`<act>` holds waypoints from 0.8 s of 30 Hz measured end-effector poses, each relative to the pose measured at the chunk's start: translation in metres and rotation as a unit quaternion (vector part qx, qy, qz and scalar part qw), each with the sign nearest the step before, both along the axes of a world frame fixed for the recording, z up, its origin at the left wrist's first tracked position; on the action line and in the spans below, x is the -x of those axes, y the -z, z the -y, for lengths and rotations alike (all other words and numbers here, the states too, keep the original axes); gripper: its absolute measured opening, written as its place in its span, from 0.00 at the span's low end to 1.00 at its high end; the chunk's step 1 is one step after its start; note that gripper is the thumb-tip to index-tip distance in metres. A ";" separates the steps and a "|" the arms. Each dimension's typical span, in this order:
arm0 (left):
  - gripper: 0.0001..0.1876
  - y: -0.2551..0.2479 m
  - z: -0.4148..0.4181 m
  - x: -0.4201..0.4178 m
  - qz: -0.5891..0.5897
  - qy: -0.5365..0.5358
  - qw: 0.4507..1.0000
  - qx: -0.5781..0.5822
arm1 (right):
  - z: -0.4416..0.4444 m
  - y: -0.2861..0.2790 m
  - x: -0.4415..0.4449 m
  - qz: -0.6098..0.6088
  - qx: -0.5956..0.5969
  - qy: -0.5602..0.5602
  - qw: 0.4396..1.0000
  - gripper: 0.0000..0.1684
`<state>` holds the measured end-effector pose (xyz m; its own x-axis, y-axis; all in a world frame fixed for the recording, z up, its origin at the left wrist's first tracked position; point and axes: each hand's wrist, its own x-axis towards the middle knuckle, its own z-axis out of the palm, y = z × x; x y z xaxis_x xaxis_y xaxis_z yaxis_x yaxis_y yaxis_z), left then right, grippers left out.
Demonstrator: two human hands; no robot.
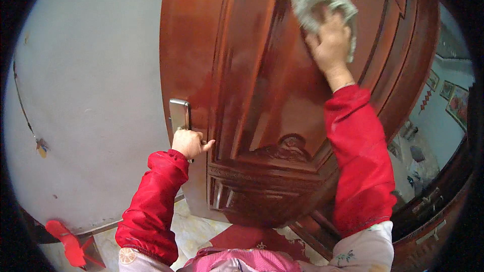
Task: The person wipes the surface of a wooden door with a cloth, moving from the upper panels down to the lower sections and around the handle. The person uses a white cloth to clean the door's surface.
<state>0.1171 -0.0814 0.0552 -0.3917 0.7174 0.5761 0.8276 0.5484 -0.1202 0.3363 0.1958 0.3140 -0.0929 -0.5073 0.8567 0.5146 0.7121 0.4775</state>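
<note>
A carved, glossy reddish-brown wooden door (242,64) fills the middle of the view. My right hand (332,41) presses a pale grey-green cloth (308,2) against its upper panel; hand and cloth are somewhat blurred. Lower on the left, my left hand (189,144) is closed around the door handle, just below the top of the metal lock plate (180,113). Most of the handle is hidden by the fingers. Red sleeves cover both forearms.
A pale wall (94,83) stands left of the door, with a cord hanging on it. A red plastic object (70,241) is on the floor at lower left. A dark red mat (253,238) lies below the door. Framed pictures (457,102) hang on the far right wall.
</note>
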 end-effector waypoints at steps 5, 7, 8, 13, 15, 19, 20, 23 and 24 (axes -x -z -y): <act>0.28 -0.001 0.003 0.008 -0.008 -0.012 1.000 -0.006 | -0.002 0.129 0.005 0.221 -0.024 -0.004 0.975 0.32; 0.28 0.001 0.002 0.008 -0.008 -0.017 1.000 -0.001 | -0.002 0.169 -0.012 0.334 -0.007 -0.001 0.943 0.32; 0.28 0.000 -0.003 0.011 -0.014 -0.008 1.000 -0.002 | -0.009 0.186 -0.019 0.371 -0.033 -0.008 0.928 0.30; 0.28 0.004 -0.008 0.021 -0.019 -0.012 1.000 -0.019 | -0.029 0.158 -0.037 0.489 -0.091 0.004 0.868 0.26; 0.27 0.007 -0.005 0.024 -0.017 -0.012 1.000 -0.024 | -0.036 0.118 -0.039 0.407 -0.100 -0.019 0.908 0.24; 0.27 0.007 -0.003 0.025 -0.015 -0.008 1.000 -0.025 | -0.026 0.016 -0.055 0.210 -0.086 0.088 0.970 0.21; 0.27 0.010 0.000 0.028 -0.010 -0.012 1.000 -0.026 | -0.031 -0.004 -0.050 0.167 -0.063 0.095 0.979 0.22; 0.27 0.008 -0.009 0.028 -0.017 0.001 1.000 -0.025 | -0.039 -0.057 -0.047 0.017 0.021 0.116 0.993 0.22; 0.27 0.006 -0.008 0.028 -0.022 0.001 0.999 -0.024 | -0.038 -0.069 -0.044 -0.008 0.024 0.109 0.994 0.25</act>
